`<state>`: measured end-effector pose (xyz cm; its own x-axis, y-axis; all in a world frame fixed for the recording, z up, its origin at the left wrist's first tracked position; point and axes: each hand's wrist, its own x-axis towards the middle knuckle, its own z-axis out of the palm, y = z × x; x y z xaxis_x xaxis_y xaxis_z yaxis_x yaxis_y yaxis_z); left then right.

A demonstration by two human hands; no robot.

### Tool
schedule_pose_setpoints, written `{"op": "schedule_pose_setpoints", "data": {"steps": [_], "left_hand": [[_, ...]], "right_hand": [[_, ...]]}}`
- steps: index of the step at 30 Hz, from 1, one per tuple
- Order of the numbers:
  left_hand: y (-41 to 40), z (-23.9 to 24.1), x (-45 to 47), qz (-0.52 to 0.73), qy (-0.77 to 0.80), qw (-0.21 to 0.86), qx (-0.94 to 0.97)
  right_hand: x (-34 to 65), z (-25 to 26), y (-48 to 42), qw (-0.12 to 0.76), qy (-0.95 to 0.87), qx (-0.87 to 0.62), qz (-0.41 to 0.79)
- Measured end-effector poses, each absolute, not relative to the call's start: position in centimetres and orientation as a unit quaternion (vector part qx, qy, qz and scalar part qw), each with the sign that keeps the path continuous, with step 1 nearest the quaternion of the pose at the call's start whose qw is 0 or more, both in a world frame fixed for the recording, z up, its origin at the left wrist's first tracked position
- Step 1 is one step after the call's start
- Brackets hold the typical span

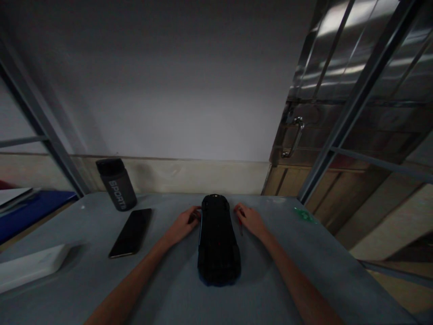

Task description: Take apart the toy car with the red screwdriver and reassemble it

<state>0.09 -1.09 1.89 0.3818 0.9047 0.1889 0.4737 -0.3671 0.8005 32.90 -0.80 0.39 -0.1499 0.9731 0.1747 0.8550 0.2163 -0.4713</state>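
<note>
Black car-shaped body [218, 241], elongated, rounded ends, on smooth grey counter [169, 293]. Left hand [186, 222] at its edge (grip: cannot tell); right hand [249, 217] pinched on slim red tool [240, 222].

"SPORTS" in pale capital lettering [117, 195], its last letter unclear, down a dark bottle [122, 180].

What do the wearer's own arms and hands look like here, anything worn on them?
The left hand and right hand are ungloved. Both forearms are bare as far as the frame shows, with no sleeve, watch or bracelet visible. Dim light makes small rings hard to rule out.
</note>
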Motion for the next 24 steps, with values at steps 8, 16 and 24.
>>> {"op": "schedule_pose_setpoints", "data": {"steps": [8, 16, 24], "left_hand": [[0.0, 1.9, -1.4, 0.387, 0.564, 0.254, 0.683], [-1.2, 2.7, -2.3, 0.282, 0.732, -0.009, 0.621], [-0.9, 2.7, -3.0, 0.279, 0.741, 0.021, 0.61]], "right_hand": [[33.0, 0.4, -0.8, 0.214, -0.748, -0.615, 0.127], [33.1, 0.4, -0.7, 0.208, -0.752, -0.611, 0.131], [33.1, 0.6, -0.8, 0.222, -0.754, -0.603, 0.138]]}}
